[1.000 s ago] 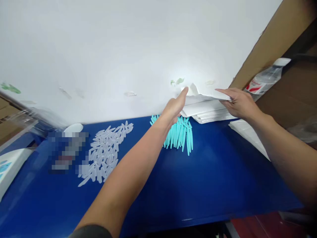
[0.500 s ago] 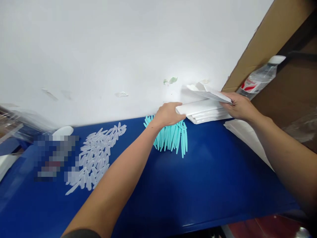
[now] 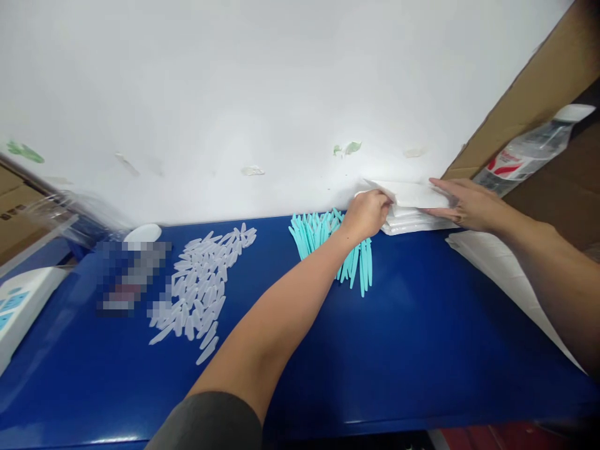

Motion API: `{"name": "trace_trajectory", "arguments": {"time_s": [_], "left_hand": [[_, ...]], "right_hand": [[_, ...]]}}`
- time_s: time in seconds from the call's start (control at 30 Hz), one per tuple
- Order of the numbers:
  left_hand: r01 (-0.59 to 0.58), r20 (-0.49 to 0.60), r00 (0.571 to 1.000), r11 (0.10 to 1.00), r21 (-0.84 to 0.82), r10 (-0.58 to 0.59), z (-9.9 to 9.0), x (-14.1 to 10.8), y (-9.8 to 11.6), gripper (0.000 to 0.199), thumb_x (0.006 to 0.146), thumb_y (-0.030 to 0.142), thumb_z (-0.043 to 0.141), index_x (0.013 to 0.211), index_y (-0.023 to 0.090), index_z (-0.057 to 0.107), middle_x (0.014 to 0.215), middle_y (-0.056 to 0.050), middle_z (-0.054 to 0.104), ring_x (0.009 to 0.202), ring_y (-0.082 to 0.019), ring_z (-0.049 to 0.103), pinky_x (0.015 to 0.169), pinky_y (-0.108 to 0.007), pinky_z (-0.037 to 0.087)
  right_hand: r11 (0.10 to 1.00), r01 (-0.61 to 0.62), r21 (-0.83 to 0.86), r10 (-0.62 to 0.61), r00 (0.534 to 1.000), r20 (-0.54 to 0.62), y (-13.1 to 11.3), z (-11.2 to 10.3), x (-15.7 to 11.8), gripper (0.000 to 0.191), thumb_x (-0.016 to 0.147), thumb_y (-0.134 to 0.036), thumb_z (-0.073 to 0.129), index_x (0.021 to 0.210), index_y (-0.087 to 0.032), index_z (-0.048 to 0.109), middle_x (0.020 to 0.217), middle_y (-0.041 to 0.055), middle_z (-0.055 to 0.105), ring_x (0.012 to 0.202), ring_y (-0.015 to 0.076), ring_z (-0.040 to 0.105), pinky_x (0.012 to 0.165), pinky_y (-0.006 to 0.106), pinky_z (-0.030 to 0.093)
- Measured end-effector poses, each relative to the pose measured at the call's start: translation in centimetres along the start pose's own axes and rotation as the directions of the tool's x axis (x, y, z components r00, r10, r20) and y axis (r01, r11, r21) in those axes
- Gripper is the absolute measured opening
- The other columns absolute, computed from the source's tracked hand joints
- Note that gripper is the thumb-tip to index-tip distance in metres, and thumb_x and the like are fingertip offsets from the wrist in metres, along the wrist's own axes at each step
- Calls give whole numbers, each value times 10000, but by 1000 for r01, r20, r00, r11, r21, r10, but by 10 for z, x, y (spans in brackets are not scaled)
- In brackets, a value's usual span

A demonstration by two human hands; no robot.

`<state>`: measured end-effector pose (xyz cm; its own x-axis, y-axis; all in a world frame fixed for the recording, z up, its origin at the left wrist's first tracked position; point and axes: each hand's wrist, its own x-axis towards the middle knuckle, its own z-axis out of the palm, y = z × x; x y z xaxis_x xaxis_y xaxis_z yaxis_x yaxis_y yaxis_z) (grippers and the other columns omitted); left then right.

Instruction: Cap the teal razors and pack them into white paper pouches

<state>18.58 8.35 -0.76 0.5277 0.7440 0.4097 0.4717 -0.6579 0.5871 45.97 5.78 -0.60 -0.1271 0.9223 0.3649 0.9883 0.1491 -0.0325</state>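
My left hand (image 3: 368, 214) is closed on the left edge of a white folded sheet (image 3: 412, 194), in a pinch. At the sheet's right end is my right hand (image 3: 473, 203), its thumb and fingers spanning it. Below the sheet lies a stack of white folded pieces (image 3: 412, 224) with a slight shine, against the wall. Teal flat plastic sticks (image 3: 312, 232), shaped like small blades, lie in a fanned pile, partly hidden behind my left forearm. Farther left is a loose spread of translucent whitish pieces (image 3: 201, 287) of similar shape.
Everything lies on a blue table (image 3: 398, 350) along a white wall. At right, a clear bottle (image 3: 525, 156) stands by a cardboard panel (image 3: 520, 94), with more white sheeting (image 3: 510, 275) nearer. A white round object (image 3: 143, 236) and a white box-like thing (image 3: 28, 300) are at left.
The raised white sheet has come down over the stack. My left hand has moved from the stack's end onto the sheet's edge. The view has turned slightly left.
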Motion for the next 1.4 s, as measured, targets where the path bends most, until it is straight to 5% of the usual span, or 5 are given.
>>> {"name": "trace_trajectory", "arguments": {"time_s": [0.43,0.77,0.97,1.23,1.4], "left_hand": [[141,115,986,968,-207,-119,-2,17,-2,371,1037,361,689,1359,180,647,1360,-121,666,1132,-268,699,951,-479,616],[244,-24,967,944,-224,-255,-210,-117,-3,203,943,327,700,1065,168,734,1153,-108,767,963,-221,756,798,-308,618],[490,-262,846,871,38,-464,-271,-222,24,251,968,467,709,916,227,763,785,-16,747,695,-161,672,623,-268,536],[569,-14,813,789,231,-583,-238,-339,29,243,973,472,691,880,264,777,841,9,763,718,-165,673,612,-267,491],[565,-41,821,800,201,-569,-181,-279,28,267,998,487,650,1035,274,808,918,-12,817,800,-212,737,736,-316,545]], "right_hand": [[995,43,93,-46,998,39,-33,-6,-16,559,1096,-480,515,1531,-141,608,1562,213,587,1460,224,526,1114,333,366],[998,-47,46,44,997,68,-35,-14,-15,714,1009,-628,603,1595,-226,531,1649,237,487,1570,384,377,1184,610,227],[987,105,122,-58,939,-340,-137,-56,-47,683,982,-491,697,1529,-100,575,1434,266,676,1367,344,631,1121,438,458],[671,627,397,-535,779,-325,-296,-41,-119,133,994,-193,701,877,-174,761,700,-1,698,583,130,641,567,290,483],[713,576,400,-555,812,-180,-300,-18,-124,413,1043,-262,611,645,-176,671,561,-10,561,481,126,534,490,320,380]]}}
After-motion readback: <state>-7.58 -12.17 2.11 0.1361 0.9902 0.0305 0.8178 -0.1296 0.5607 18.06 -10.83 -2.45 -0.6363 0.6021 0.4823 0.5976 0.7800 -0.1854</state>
